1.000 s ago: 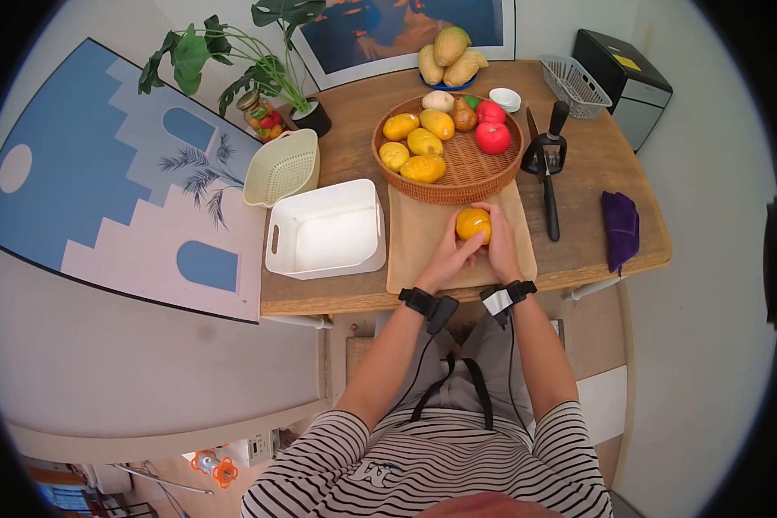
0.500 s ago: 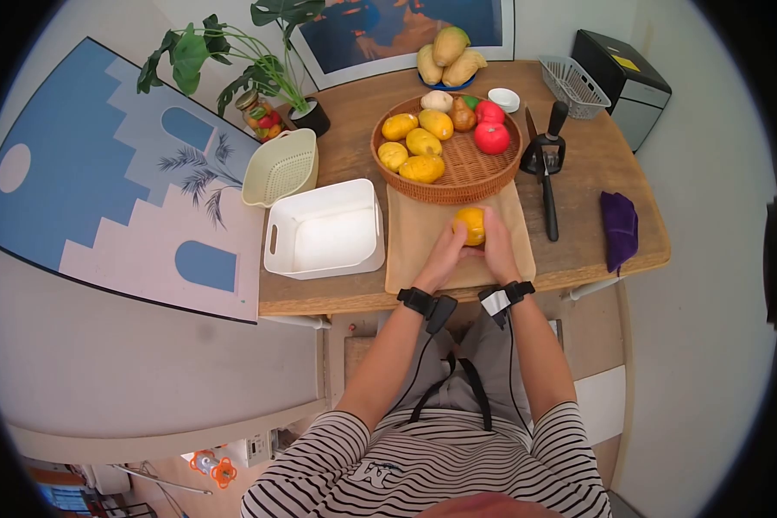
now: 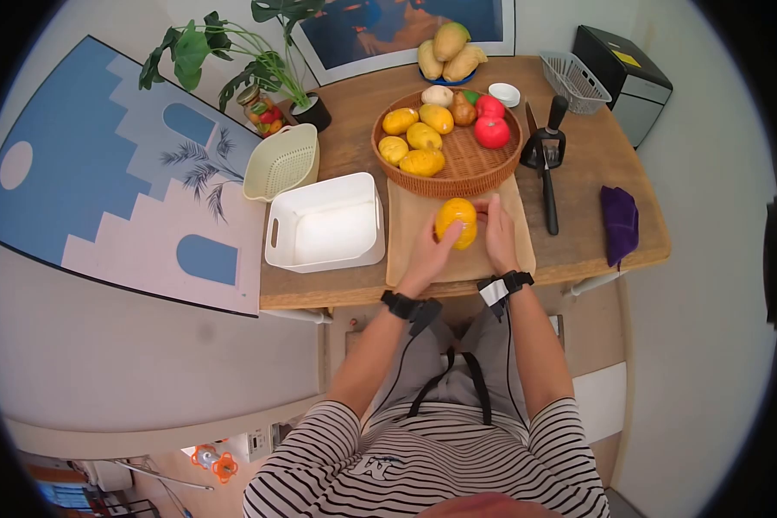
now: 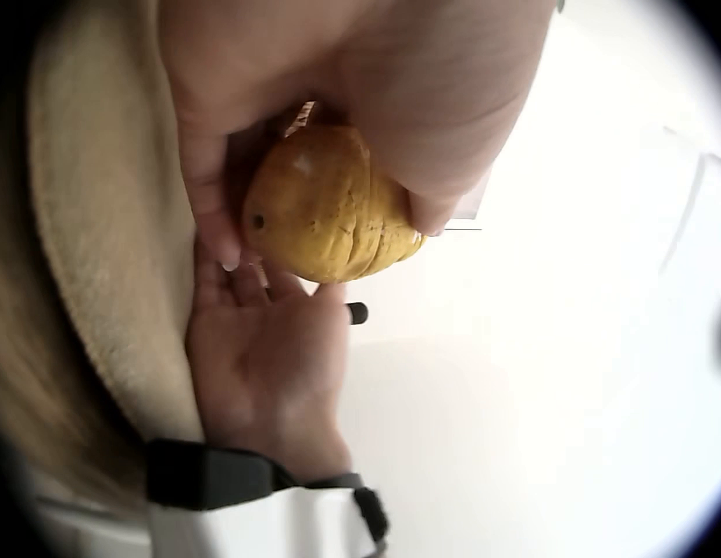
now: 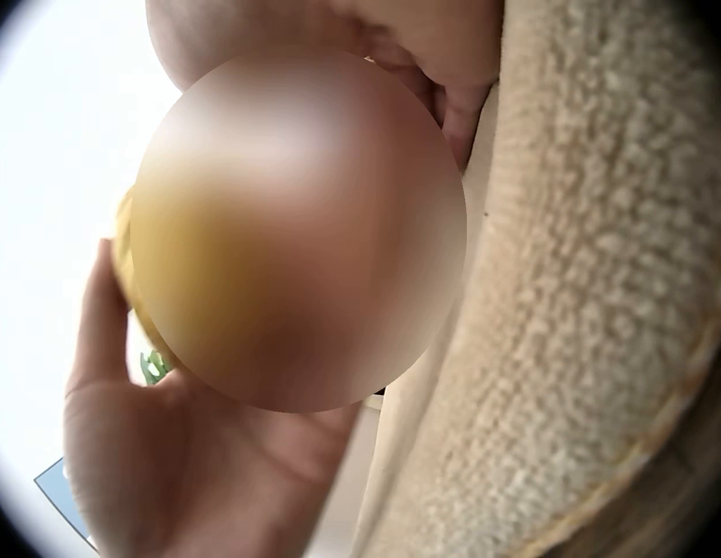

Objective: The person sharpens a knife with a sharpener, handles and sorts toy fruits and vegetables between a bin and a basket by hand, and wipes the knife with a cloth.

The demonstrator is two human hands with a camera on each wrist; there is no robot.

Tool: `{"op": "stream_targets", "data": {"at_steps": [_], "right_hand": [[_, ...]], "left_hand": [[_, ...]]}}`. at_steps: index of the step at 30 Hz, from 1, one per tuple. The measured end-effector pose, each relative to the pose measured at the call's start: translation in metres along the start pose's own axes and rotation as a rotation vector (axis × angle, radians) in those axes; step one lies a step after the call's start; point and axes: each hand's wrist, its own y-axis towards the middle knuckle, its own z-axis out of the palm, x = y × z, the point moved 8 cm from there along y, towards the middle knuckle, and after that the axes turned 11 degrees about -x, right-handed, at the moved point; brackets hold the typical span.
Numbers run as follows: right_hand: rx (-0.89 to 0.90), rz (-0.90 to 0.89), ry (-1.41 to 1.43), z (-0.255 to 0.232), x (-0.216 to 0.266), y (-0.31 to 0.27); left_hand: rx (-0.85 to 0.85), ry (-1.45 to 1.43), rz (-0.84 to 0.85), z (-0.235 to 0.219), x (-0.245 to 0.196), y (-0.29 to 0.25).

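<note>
Above the beige mat (image 3: pixel 406 250), the left hand (image 3: pixel 428 255) grips a yellow fruit (image 3: pixel 457 223), its thumb lying across the front. The right hand (image 3: pixel 498 238) is just to the right of the fruit, fingers extended; in the left wrist view the right hand (image 4: pixel 273 360) shows an unfolded palm below the creased yellow fruit (image 4: pixel 326 209). A blurred disc covers the middle of the right wrist view, hiding most of the contact there. Behind the hands, a round wicker basket (image 3: pixel 483 177) holds several yellow fruits, a brown pear and red fruits.
Left of the mat stand a white bin (image 3: pixel 328 224) and a pale green basket (image 3: pixel 282 164). To the right lie a black-handled knife (image 3: pixel 551 203), a dark stand (image 3: pixel 544 148) and a purple cloth (image 3: pixel 620 226). A grey basket (image 3: pixel 576 85) and white bowl (image 3: pixel 505 94) are farther back.
The yellow fruit has moved slightly left and up with the left hand and now shows more upright. The right hand has come away from its side, its fingers straighter.
</note>
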Motion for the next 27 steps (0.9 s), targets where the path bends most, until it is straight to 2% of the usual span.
{"op": "stream_targets", "data": {"at_steps": [2, 4, 6, 7, 9, 10, 12, 13, 14, 16, 17, 19, 21, 23, 24, 26, 27], "right_hand": [[-0.001, -0.036, -0.089, -0.001, 0.006, -0.002], [0.001, -0.069, -0.173, 0.001, 0.007, -0.003], [0.007, -0.116, -0.279, 0.002, 0.005, 0.000], [0.005, -0.111, -0.269, 0.002, 0.006, 0.000], [0.014, -0.110, -0.303, 0.003, 0.011, -0.002], [0.008, -0.107, -0.294, 0.003, 0.013, -0.002], [-0.001, -0.136, -0.307, 0.002, 0.018, -0.004], [-0.009, -0.135, -0.302, 0.002, 0.018, -0.004], [-0.001, -0.141, -0.297, 0.003, 0.017, -0.003], [0.004, -0.143, -0.296, 0.002, 0.018, -0.003], [0.005, -0.129, -0.296, 0.002, 0.021, -0.004], [0.010, -0.114, -0.299, 0.003, 0.022, -0.005], [0.005, -0.122, -0.288, 0.002, 0.022, -0.005], [0.010, -0.107, -0.297, 0.002, 0.020, -0.004], [0.011, -0.090, -0.299, 0.002, 0.018, -0.004], [0.003, -0.107, -0.296, 0.002, 0.014, -0.004], [-0.004, -0.123, -0.287, 0.002, 0.014, -0.003]], "left_hand": [[-0.022, 0.023, 0.079, -0.032, -0.026, -0.003], [-0.103, 0.301, 0.232, -0.071, -0.074, -0.006], [-0.224, 0.623, 0.479, -0.109, -0.117, -0.003], [-0.221, 0.634, 0.481, -0.127, -0.120, 0.003], [-0.332, 1.044, 0.508, -0.167, -0.114, 0.016], [-0.327, 1.052, 0.514, -0.179, -0.110, 0.021], [-0.080, 1.196, 0.216, -0.192, -0.074, 0.034], [-0.049, 1.214, 0.104, -0.196, -0.065, 0.036], [-0.043, 1.217, 0.111, -0.197, -0.060, 0.041], [-0.101, 1.279, 0.349, -0.193, -0.065, 0.053], [-0.097, 1.277, 0.349, -0.179, -0.072, 0.058], [-0.247, 1.016, 0.567, -0.140, -0.109, 0.067], [-0.138, 0.933, 0.676, -0.078, -0.134, 0.067], [0.010, 0.951, 0.741, -0.036, -0.120, 0.087], [0.008, 0.944, 0.741, -0.022, -0.114, 0.099], [0.138, 1.298, 0.569, 0.002, -0.080, 0.127], [0.136, 1.293, 0.573, 0.007, -0.077, 0.135]]}}
